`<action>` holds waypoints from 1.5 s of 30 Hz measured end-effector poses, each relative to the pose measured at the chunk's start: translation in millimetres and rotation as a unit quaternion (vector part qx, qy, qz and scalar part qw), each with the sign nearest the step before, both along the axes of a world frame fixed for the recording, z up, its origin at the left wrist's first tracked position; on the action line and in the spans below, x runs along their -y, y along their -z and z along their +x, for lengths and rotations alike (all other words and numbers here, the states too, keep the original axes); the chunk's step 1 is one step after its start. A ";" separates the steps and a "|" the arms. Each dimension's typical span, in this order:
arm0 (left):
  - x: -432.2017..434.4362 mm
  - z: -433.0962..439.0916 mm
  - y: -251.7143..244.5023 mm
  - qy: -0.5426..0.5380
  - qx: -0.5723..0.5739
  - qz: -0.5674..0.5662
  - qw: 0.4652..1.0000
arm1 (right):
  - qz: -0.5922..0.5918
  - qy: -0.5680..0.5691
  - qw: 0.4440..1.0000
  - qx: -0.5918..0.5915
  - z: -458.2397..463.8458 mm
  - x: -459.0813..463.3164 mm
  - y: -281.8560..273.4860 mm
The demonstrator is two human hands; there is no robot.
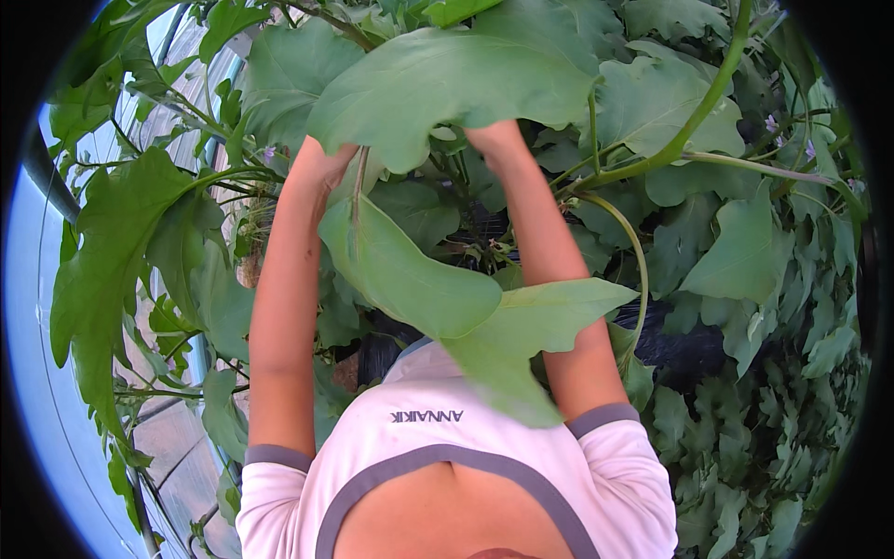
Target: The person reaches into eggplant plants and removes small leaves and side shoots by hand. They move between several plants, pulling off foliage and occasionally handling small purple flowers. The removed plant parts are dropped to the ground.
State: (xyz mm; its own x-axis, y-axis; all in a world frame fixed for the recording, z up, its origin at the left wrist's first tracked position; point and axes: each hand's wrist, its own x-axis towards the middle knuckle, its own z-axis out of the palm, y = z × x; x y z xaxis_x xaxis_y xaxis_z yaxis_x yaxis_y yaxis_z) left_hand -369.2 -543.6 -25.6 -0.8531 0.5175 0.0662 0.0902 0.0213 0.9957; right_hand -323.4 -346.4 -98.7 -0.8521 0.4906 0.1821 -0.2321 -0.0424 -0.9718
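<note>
Both arms reach forward into eggplant plants with broad, lobed leaves. A large eggplant leaf (454, 77) spreads across the top middle and covers the fingers of both hands. Only the wrist and heel of my left hand (323, 159) show under its left edge, beside a leaf stalk (360, 175). My right hand (494, 142) goes under the same leaf farther right, its fingers also hidden. Between the forearms hangs a curved leaf (412, 272). A lower, pointed leaf (517, 335) lies across my right forearm and in front of the shirt. What either hand holds cannot be seen.
A thick green stem (688, 129) arches on the right, with small purple flowers (772, 124) beyond. Black plastic film (681, 342) shows among the foliage. Large leaves (115, 258) hang at the left, near a dark pipe (50, 171) and pale sheeting (31, 300).
</note>
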 end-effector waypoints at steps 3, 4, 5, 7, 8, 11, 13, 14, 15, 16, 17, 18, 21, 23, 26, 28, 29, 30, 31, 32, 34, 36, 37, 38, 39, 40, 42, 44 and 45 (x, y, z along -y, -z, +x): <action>-15.3 6.3 -28.3 0.033 0.045 -0.055 0.997 | 0.045 -0.033 0.997 -0.045 -20.1 -25.2 -39.5; -16.6 4.0 -29.6 0.069 0.016 -0.055 0.996 | 0.058 -0.045 0.996 -0.043 -25.6 -31.5 -56.7; -17.5 1.5 -30.3 0.104 -0.013 -0.055 0.993 | 0.065 -0.058 0.995 -0.046 -27.9 -35.3 -71.5; -0.9 -10.1 -16.3 0.092 0.040 -0.014 0.995 | 0.078 -0.101 0.991 -0.031 -46.5 -25.7 -83.5; 7.6 -13.4 -10.3 0.085 0.067 0.008 0.994 | 0.083 -0.119 0.989 -0.023 -54.4 -18.7 -87.2; -11.1 -6.9 -27.1 0.104 0.006 -0.013 0.994 | 0.096 -0.096 0.990 -0.026 -54.8 -30.4 -107.4; -6.5 -13.3 -17.5 0.104 0.033 0.017 0.994 | 0.096 -0.085 0.991 -0.024 -63.9 -28.0 -105.2; -4.6 -15.6 -14.4 0.104 0.047 0.032 0.993 | 0.094 -0.078 0.992 -0.022 -67.8 -25.5 -100.8; -2.4 -14.0 -15.3 0.114 0.052 0.046 0.991 | 0.091 -0.071 0.993 -0.016 -73.2 -23.3 -91.8; -0.4 -10.8 -19.0 0.126 0.055 0.060 0.989 | 0.089 -0.057 0.994 -0.011 -77.3 -22.4 -79.7; 1.0 -7.6 -21.7 0.140 0.057 0.074 0.986 | 0.087 -0.040 0.995 -0.001 -78.8 -22.1 -66.6; 0.6 -5.0 -23.4 0.135 0.063 0.071 0.986 | 0.082 -0.024 0.996 0.010 -79.5 -22.2 -48.8; -1.7 -2.0 -35.0 0.125 0.040 0.044 0.990 | 0.063 0.000 0.997 0.040 -59.4 -9.3 -7.8; -5.3 -6.5 -29.5 0.144 0.000 0.001 0.990 | 0.066 0.004 0.996 0.057 -29.7 -5.3 5.2; -7.0 -14.7 -36.9 0.046 -0.120 -0.041 0.991 | 0.129 -0.051 0.989 0.057 39.2 7.4 -17.7; -8.1 -11.1 -42.5 -0.035 -0.155 -0.056 0.986 | 0.210 -0.115 0.970 0.036 80.2 18.2 -45.8; -11.3 -11.5 -42.5 -0.059 -0.170 -0.031 0.983 | 0.256 -0.129 0.958 0.018 94.0 21.8 -68.5; -17.5 -14.4 -45.5 -0.081 -0.188 -0.007 0.979 | 0.303 -0.130 0.944 -0.001 101.4 22.5 -92.7; -24.4 -17.7 -46.8 -0.104 -0.206 0.017 0.973 | 0.349 -0.123 0.929 -0.020 99.7 23.7 -115.9; -45.8 -16.3 -51.8 -0.129 -0.137 0.065 0.980 | 0.384 -0.088 0.919 -0.030 99.2 20.3 -140.5; -40.7 -44.6 -25.6 -0.185 -0.234 -0.121 0.947 | 0.425 -0.032 0.904 -0.037 79.2 21.4 -167.5; -25.0 -47.6 -16.7 -0.209 -0.234 -0.069 0.947 | 0.405 -0.001 0.914 -0.030 26.2 33.4 -174.7; -38.1 -32.1 -32.4 -0.167 -0.214 0.086 0.959 | 0.364 0.034 0.930 -0.037 6.0 26.6 -175.6; -40.5 -29.3 -33.0 -0.157 -0.209 0.108 0.959 | 0.274 0.053 0.954 -0.108 -14.7 21.6 -167.4; -35.9 -30.0 -32.4 -0.163 -0.213 0.115 0.957 | 0.157 -0.009 0.983 -0.099 -14.7 25.1 -180.3; -32.0 -29.0 -31.9 -0.169 -0.200 0.113 0.958 | 0.059 -0.027 0.989 -0.135 -22.0 29.6 -182.7; -27.4 -27.4 -33.8 -0.178 -0.185 0.105 0.961 | -0.001 -0.045 0.984 -0.170 -43.8 34.7 -186.2; -27.8 -25.5 -36.1 -0.182 -0.179 0.091 0.963 | 0.076 -0.040 0.982 -0.170 -60.6 35.9 -191.8; -27.0 -24.9 -35.0 -0.182 -0.184 0.089 0.962 | 0.135 -0.004 0.981 -0.137 -64.4 49.4 -198.3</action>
